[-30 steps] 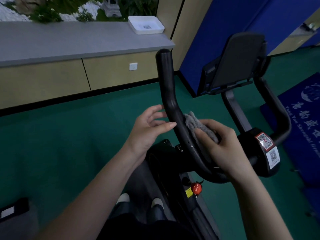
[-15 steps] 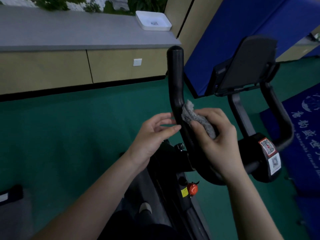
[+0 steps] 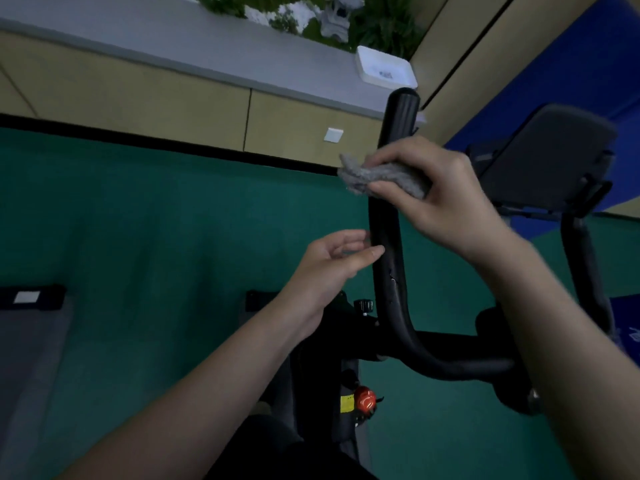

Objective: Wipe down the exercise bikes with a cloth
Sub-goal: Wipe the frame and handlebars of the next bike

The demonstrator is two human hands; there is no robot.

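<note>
A black exercise bike fills the lower middle, its left handlebar (image 3: 391,220) rising upright toward a rounded end. My right hand (image 3: 440,195) is closed on a grey cloth (image 3: 377,176) and presses it around the upper part of that bar. My left hand (image 3: 332,268) is lower down, fingers apart, with fingertips and thumb resting against the bar's left side. A black console panel (image 3: 547,157) stands to the right on its stem. A red knob (image 3: 365,400) sits low on the frame.
Green floor (image 3: 156,220) spreads to the left. A beige cabinet with a grey top (image 3: 173,46) runs along the back, carrying a white tray (image 3: 386,72). A blue wall pad (image 3: 554,64) is at the right. A dark strip with a white label (image 3: 29,297) lies at left.
My right hand slid the cloth up the left handlebar, from the lower bend to near the top. My left hand stays by the bar. The view tilted and shifted.
</note>
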